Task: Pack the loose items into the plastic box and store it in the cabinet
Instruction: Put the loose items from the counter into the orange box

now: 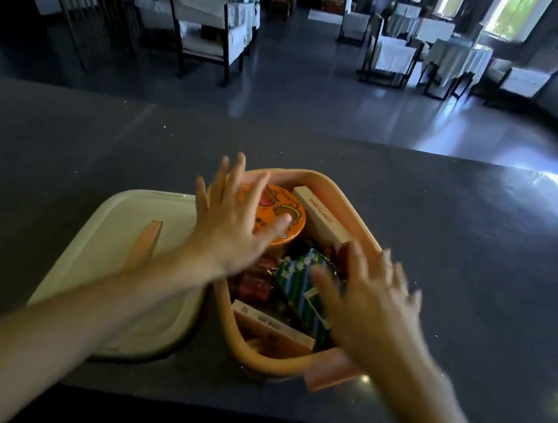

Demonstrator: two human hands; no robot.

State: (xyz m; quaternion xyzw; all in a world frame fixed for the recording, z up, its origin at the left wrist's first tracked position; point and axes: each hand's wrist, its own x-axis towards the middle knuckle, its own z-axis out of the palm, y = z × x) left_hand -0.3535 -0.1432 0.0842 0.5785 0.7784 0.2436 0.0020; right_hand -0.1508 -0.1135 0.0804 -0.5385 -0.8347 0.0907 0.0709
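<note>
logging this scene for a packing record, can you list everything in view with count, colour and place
peach plastic box: one, on the dark counter, open
white plastic lid with peach handle: one, on the counter left of the box
round orange tin: one, box's far left
white rectangular carton: one, box's far right
blue-green striped packet: one, box's middle
pale flat carton: one, box's near side
red wrapped sweets: several, blurred
white-covered tables and chairs: several, room behind
left hand: open, over the tin
right hand: open, over the packet

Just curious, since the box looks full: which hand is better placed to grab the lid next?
Probably the left hand. Its forearm already crosses the white lid, which lies left of the pink box. The right hand is over the box's far side.
</note>
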